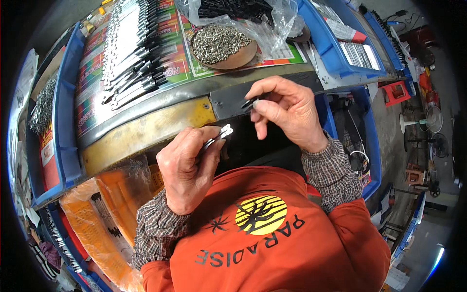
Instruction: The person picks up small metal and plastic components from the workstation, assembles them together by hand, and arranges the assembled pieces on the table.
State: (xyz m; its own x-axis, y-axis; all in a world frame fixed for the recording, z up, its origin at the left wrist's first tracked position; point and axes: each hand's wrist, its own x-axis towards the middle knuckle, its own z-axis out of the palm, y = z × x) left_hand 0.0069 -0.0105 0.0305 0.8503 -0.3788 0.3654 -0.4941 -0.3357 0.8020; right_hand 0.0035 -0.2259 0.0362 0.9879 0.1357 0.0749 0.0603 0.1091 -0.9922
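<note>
"Head cam, status?"
"L hand (187, 163) pinching metal pc (226, 130), ctr; R hand (292, 109) pinching blk pc (249, 103), 12–1 o'clock."
"Around?"
"Tabletop (185, 92): bowl (241, 57) of metal bits (219, 44) @ 12, clear bag (279, 36) crowding its rim; blue bin (327, 46) @ 1–2."

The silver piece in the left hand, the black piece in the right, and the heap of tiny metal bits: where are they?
Silver piece (226, 130), head view: its rounded outer end.
Black piece (248, 103), head view: its exposed end.
Heap of tiny metal bits (217, 44), head view: its middle.
</note>
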